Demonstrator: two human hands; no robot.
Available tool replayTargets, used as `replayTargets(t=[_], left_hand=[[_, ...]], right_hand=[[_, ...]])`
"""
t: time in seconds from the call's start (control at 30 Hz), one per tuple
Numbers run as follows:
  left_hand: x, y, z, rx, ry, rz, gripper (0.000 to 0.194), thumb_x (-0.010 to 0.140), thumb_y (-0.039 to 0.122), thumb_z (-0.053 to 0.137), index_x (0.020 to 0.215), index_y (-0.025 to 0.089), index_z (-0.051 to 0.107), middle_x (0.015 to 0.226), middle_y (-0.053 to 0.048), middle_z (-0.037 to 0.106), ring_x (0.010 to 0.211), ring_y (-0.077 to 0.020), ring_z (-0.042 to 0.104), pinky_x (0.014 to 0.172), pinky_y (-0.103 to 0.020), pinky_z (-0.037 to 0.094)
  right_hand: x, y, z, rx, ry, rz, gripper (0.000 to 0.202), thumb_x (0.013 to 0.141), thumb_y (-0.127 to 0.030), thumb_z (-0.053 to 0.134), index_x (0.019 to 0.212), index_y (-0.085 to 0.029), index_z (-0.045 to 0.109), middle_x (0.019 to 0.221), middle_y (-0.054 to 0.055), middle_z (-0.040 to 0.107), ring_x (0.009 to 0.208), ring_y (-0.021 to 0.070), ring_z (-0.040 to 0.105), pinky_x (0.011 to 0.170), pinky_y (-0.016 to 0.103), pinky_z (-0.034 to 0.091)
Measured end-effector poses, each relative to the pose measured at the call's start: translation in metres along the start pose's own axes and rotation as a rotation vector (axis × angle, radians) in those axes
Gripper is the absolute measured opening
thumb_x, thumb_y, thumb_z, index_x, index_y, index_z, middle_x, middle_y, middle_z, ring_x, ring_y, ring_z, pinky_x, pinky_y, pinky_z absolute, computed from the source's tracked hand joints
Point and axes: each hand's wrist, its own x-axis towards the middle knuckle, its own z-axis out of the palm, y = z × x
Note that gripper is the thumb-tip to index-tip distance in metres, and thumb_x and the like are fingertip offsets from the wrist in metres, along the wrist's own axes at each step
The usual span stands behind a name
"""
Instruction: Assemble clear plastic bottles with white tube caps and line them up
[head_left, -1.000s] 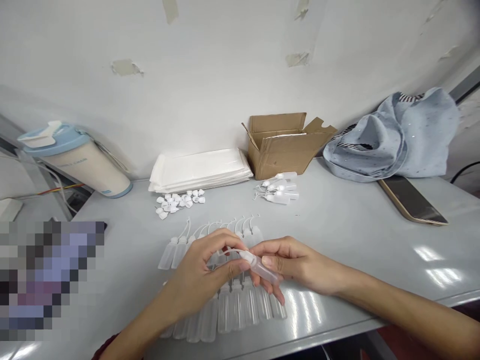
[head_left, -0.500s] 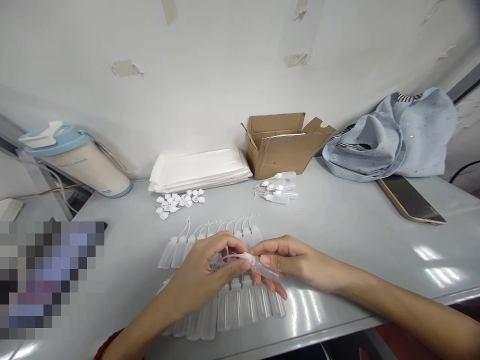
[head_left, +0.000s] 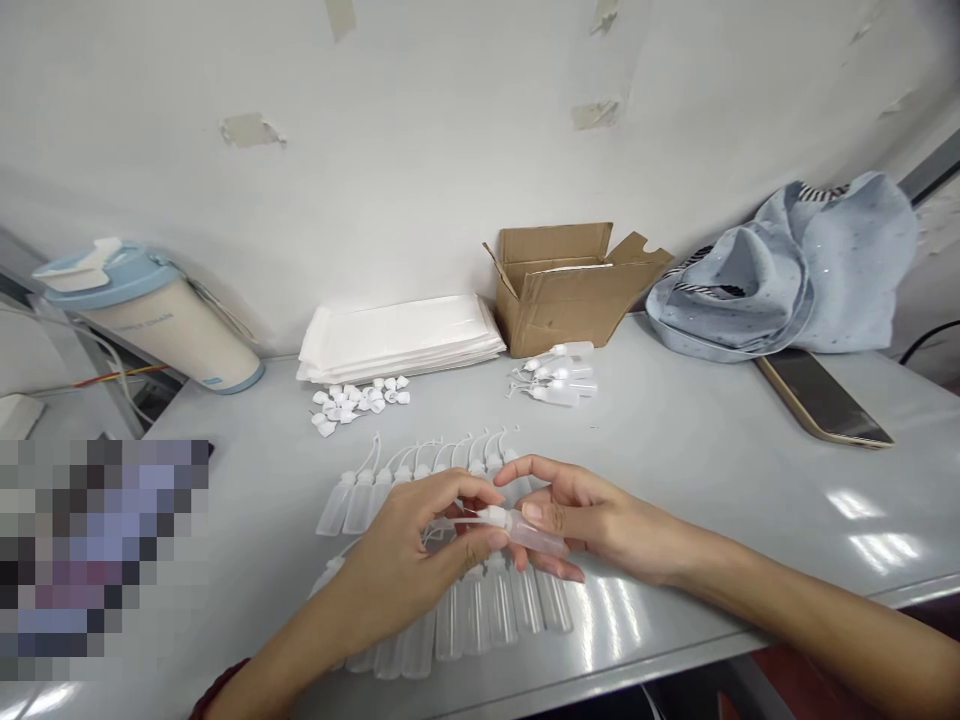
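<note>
A small translucent squeeze bottle (head_left: 536, 535) with a white needle-tip cap (head_left: 493, 516) lies tilted across my fingers, its tip pointing left. My right hand (head_left: 592, 518) grips the bottle body between thumb and lower fingers, with the index finger raised and stretched out. Around the cap, my left hand (head_left: 427, 530) has its thumb below and index finger above, with a gap showing between them. A thin strap runs from the bottle neck toward the left palm. Beneath both hands lie rows of similar bottles (head_left: 472, 610), partly covered by the hands.
Loose white caps (head_left: 360, 398) lie before a stack of white sheets (head_left: 405, 335). More capped bottles (head_left: 556, 375) lie by an open cardboard box (head_left: 577, 300). A phone (head_left: 825, 400) and blue cloth bag (head_left: 780, 270) are at right, a tumbler (head_left: 180, 330) at left.
My left index finger and thumb have parted around the cap. The right index finger has lifted and straightened, while the bottle stays in my right hand.
</note>
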Motion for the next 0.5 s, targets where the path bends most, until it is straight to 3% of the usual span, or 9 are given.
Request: replayTargets(t=[0.2, 0.33, 0.4, 0.5], left_hand=[[0.0004, 0.0055, 0.0024, 0.006, -0.034, -0.020, 0.014, 0.087, 0.033, 0.058, 0.085, 0.023, 0.067, 0.074, 0.003, 0.069, 0.069, -0.0128, 0.060, 0.059, -0.020, 0.045], [-0.0008, 0.0068, 0.0022, -0.051, -0.061, -0.050, 0.011, 0.086, 0.027, 0.056, 0.085, 0.021, 0.066, 0.074, 0.002, 0.069, 0.072, -0.0141, 0.062, 0.062, -0.022, 0.047], [-0.0013, 0.0058, 0.0012, -0.089, -0.016, -0.051, 0.011, 0.086, 0.026, 0.056, 0.083, 0.020, 0.065, 0.072, 0.002, 0.068, 0.070, -0.0136, 0.062, 0.061, -0.022, 0.048], [-0.0009, 0.0028, -0.0012, -0.110, 0.093, -0.057, 0.014, 0.085, 0.032, 0.059, 0.083, 0.020, 0.065, 0.074, 0.001, 0.067, 0.064, -0.0127, 0.060, 0.056, -0.022, 0.048]], right_hand=[[0.0008, 0.0022, 0.0000, -0.005, -0.018, -0.009, 0.030, 0.090, -0.035, 0.057, 0.111, -0.018, 0.043, 0.075, 0.002, 0.067, 0.046, 0.0048, 0.045, 0.047, 0.019, 0.035], [0.0002, 0.0002, 0.0024, -0.076, 0.000, -0.007, 0.036, 0.088, -0.041, 0.058, 0.110, -0.016, 0.044, 0.079, 0.004, 0.067, 0.051, 0.0071, 0.051, 0.048, 0.020, 0.041], [-0.0016, -0.0014, 0.0053, -0.155, 0.049, -0.011, 0.039, 0.085, -0.042, 0.062, 0.110, -0.018, 0.044, 0.080, 0.003, 0.065, 0.056, 0.0091, 0.054, 0.050, 0.022, 0.044], [-0.0050, -0.0016, 0.0098, -0.428, 0.225, -0.121, 0.034, 0.081, -0.036, 0.068, 0.102, -0.018, 0.049, 0.077, -0.001, 0.060, 0.061, 0.0097, 0.054, 0.056, 0.023, 0.045]])
